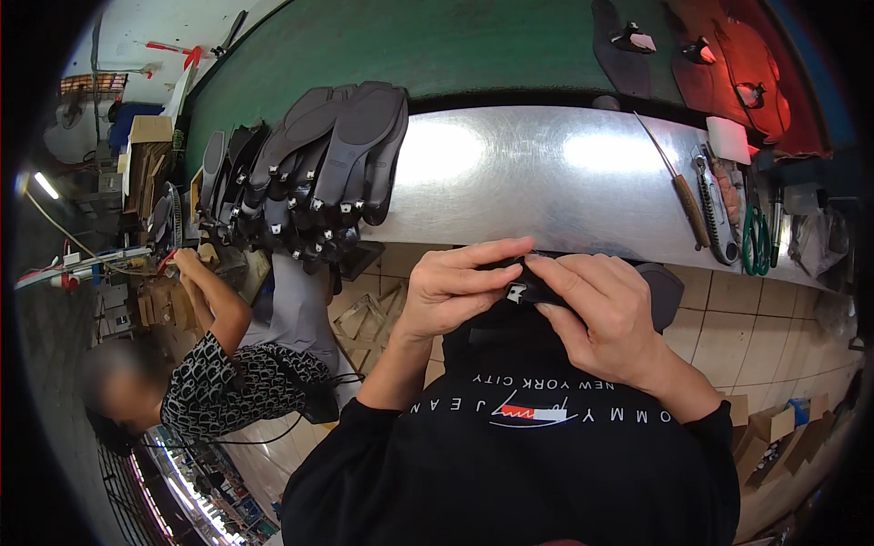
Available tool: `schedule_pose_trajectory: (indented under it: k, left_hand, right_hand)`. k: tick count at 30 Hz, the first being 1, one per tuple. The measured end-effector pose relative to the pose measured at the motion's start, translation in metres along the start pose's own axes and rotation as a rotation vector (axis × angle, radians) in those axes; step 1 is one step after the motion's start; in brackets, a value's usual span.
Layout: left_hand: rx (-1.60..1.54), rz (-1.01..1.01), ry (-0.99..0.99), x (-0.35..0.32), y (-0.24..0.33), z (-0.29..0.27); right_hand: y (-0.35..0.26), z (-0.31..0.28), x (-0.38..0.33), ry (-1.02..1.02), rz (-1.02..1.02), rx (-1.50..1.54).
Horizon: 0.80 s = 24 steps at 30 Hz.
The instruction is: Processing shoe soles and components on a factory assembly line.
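Observation:
In front of my chest, just off the metal table's near edge, both my hands hold a dark sandal sole (666,293). Its rounded grey end sticks out past my right hand (601,314). A shiny black part with a small white piece (516,293) shows between my fingertips. My left hand (462,284) pinches that black part from the left, its fingers pressed together. From the other side, the right hand's thumb and fingers close on it. My fingers cover much of the sole. To the left, a pile of similar soles (350,155) lies on the table.
Behind the metal table (510,182) runs a green belt (492,45) with several soles (628,55) at its right. A wooden-handled awl (687,209), green-handled scissors (756,241) and a pen (777,227) lie at the right. A co-worker (246,364) is at left; cardboard boxes (769,437) stand lower right.

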<state>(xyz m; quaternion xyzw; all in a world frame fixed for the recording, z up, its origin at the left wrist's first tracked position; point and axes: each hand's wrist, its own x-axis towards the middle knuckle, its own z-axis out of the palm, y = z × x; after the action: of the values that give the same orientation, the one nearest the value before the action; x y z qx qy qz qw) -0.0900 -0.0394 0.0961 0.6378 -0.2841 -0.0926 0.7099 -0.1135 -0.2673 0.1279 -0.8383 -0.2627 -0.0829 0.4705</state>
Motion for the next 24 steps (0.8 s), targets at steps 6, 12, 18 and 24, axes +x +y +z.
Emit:
schedule_pose_trajectory:
  k: [6, 12, 18, 24]
  left_hand:
    - [0.075, -0.013, -0.014, 0.000, 0.002, 0.001]
    - [-0.202, -0.314, 0.122, -0.003, -0.002, 0.013]
    - [-0.274, -0.414, 0.212, -0.003, -0.007, 0.023]
    - [-0.204, -0.444, 0.252, -0.001, -0.003, 0.027]
  right_hand:
    - [0.001, 0.001, 0.001, -0.032, 0.042, 0.059]
    - [0.010, 0.008, -0.001, -0.032, 0.259, 0.239]
    - [0.019, 0.016, -0.003, -0.015, 0.280, 0.276]
    - [0.020, 0.016, -0.001, -0.008, 0.103, 0.053]
